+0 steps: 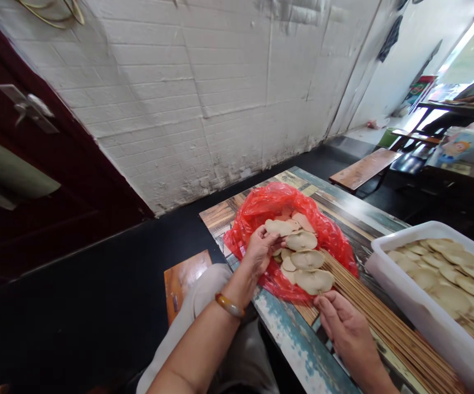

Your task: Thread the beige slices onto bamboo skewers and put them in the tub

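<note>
My right hand (347, 331) pinches the lower end of a thin skewer, mostly hidden behind the food on it. Several pale, thin oval slices (308, 260), perhaps potato, sit along the skewer in a row. At the far end of that row, my left hand (261, 249) has thumb and fingers closed on a pale slice (278, 227). Both hands are over an opened red plastic bag (273, 197), where more loose slices (288, 262) lie under the row. A bundle of bare wooden skewers (380, 306) runs from the bag's edge toward the lower right, beside my right hand.
A white plastic tub (409, 290) with many skewered slices stands on the right of the wood-patterned table (294, 339). An orange-brown stool (185, 279) is left of my knee. Beyond are a bench (366, 167), a white wall (220, 98) and a dark red door (56, 164).
</note>
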Action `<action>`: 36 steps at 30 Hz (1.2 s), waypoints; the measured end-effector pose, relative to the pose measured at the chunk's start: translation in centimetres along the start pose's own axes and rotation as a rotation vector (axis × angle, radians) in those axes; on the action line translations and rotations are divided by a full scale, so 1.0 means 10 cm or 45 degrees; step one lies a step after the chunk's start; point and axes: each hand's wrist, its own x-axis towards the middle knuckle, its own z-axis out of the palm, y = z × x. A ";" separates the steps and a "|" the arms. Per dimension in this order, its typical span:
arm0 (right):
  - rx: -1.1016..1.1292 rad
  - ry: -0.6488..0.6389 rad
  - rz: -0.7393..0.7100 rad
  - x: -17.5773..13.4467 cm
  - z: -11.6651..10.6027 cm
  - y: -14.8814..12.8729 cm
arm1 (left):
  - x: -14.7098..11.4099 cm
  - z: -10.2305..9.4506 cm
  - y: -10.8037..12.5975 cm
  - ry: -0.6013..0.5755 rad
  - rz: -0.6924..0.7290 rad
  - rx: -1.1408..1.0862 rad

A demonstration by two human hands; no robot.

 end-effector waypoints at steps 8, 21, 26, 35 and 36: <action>-0.342 -0.069 -0.124 0.00 0.02 -0.03 | -0.06 0.04 0.01 -0.048 0.041 -0.059; -0.642 0.051 -0.288 -0.01 0.03 -0.04 | -0.03 -0.02 0.01 0.039 0.054 -0.159; -0.685 0.032 -0.276 0.00 -0.01 0.00 | -0.03 -0.04 0.01 0.084 0.060 -0.185; -0.747 0.051 -0.363 0.00 0.02 -0.05 | -0.01 -0.04 0.02 0.145 0.093 -0.160; -0.755 0.053 -0.370 0.00 0.02 -0.05 | -0.01 -0.03 0.02 0.146 0.103 -0.154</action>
